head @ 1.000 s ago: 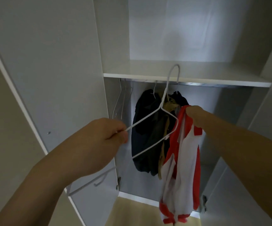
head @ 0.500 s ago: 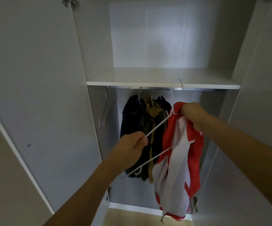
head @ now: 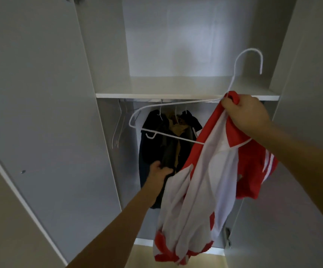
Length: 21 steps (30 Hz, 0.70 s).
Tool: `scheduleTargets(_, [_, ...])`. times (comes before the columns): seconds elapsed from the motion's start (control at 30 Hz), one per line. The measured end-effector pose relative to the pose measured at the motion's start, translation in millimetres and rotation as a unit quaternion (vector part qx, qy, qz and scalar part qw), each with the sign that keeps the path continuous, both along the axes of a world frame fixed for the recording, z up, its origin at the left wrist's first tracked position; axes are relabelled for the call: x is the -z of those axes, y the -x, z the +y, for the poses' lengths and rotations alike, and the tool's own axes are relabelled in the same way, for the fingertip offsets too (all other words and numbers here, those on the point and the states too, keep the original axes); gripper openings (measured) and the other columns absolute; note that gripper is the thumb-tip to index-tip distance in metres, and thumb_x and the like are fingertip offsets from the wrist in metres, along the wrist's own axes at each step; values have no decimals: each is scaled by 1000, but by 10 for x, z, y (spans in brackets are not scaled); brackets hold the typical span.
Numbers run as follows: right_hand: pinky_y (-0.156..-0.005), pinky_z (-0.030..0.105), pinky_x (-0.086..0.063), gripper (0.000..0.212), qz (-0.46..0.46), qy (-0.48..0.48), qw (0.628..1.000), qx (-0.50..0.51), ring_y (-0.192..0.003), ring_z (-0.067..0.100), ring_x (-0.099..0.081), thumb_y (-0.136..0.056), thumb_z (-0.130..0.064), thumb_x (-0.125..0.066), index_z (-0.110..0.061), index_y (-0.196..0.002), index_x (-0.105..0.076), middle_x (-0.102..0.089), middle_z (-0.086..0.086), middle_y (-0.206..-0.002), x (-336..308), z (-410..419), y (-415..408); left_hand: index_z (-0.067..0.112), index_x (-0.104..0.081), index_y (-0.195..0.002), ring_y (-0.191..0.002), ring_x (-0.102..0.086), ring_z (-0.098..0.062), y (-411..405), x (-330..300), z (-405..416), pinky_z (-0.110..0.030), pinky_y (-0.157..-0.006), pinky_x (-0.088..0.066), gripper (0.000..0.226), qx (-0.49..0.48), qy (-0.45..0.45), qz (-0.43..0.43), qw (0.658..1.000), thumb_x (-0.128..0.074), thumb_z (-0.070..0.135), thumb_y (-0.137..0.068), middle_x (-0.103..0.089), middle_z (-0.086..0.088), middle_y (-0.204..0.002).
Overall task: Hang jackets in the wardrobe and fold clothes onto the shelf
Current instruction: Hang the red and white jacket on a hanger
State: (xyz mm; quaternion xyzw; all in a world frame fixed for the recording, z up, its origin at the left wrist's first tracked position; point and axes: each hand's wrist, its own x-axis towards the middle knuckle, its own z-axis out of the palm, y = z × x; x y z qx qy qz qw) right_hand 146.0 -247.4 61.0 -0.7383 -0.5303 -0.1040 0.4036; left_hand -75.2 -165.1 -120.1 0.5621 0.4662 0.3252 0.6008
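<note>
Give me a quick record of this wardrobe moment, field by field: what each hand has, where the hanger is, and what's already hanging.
right hand: grips red and white jacket collar with white wire hanger
left hand: grips the jacket's white edge
hanger hook: raised before the shelf, not on a rail
already hanging: dark jackets, spare hangers

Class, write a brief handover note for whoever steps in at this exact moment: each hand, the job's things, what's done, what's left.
Right hand grips the red and white jacket at its collar, together with the white hanger; the hanger's left end is bare.
Left hand holds the jacket's white edge lower down.
Done: dark jackets hang on the rail.
Left: finish dressing the hanger, hook it on the rail; the shelf holds no folded clothes.
</note>
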Motion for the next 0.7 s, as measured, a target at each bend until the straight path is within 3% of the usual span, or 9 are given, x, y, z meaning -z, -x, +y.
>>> scheduleTargets(0.07, [-64, 32, -38, 40, -16, -2, 1000, -13, -66, 24, -54, -93, -44, -43, -20, -64, -57, -56, 2, -66, -42, -39, 7, 15, -34, -147, -105, -61, -23, -173, 53, 92, -32, -82, -51, 78, 119, 73, -39, 989, -70, 38, -82, -60, -8, -122])
scheduleTargets(0.17, [-52, 27, -33, 45, -14, -16, 999, -30, -59, 17, -53, -85, -49, -39, -17, -57, -54, -55, 3, -59, -89, -143, 17, 15, -66, -120, -106, -66, -23, -364, -28, 188, -35, -94, -52, 69, 276, 67, 12, 959, -79, 53, -63, -70, -8, -115])
scheduleTargets(0.23, [-50, 25, -31, 50, -8, -32, 999, -33, -57, 15, -53, -81, -55, -36, -16, -54, -51, -53, 1, -56, -100, -226, -13, 16, -68, -115, -108, -65, -23, -438, 27, 183, -38, -99, -50, 63, 357, 64, 116, 925, -82, 48, -63, -70, -6, -115])
scheduleTargets(0.3, [-53, 26, -35, 64, -2, -37, 999, -20, -56, 16, -54, -79, -71, -33, -16, -52, -50, -53, 1, -53, -96, -304, -85, 16, -64, -119, -113, -63, -23, -464, 150, 158, -38, -97, -50, 52, 399, 88, 139, 902, -81, 33, -73, -68, -5, -121])
scheduleTargets(0.4, [-58, 32, -40, 81, -11, -9, 999, 31, -60, 23, -58, -66, -90, -33, -13, -54, -57, -58, 8, -57, -69, -433, -266, 10, -67, -115, -111, -63, -29, -346, 138, 207, -40, -94, -49, 35, 323, 128, 81, 934, -75, 15, -81, -68, -12, -117])
scheduleTargets(0.5, [-71, 34, -45, 69, -101, 63, 989, 82, -78, 32, -61, -77, -82, -37, -20, -79, -66, -66, 12, -83, 53, -521, -411, 4, -68, -96, -96, -64, -30, -132, -180, 442, -42, -91, -51, 11, 200, 122, 35, 972, -63, 7, -88, -67, -15, -106])
scheduleTargets(0.6, [-70, 34, -41, 55, -130, 112, 976, 132, -68, 27, -49, -86, -75, -33, -26, -71, -53, -54, 7, -75, 168, -540, -391, 0, -70, -93, -83, -69, -31, 3, -722, 555, -41, -79, -56, 16, 153, 128, -44, 979, -64, 8, -81, -69, -19, -97])
scheduleTargets(0.7, [-73, 35, -46, 62, -118, 122, 976, 135, -74, 28, -56, -88, -72, -30, -19, -90, -63, -62, 9, -84, 221, -433, -270, 0, -67, -109, -92, -67, -32, -46, -1203, 485, -47, -86, -56, 29, 136, 110, -128, 976, -66, 13, -83, -69, -21, -105])
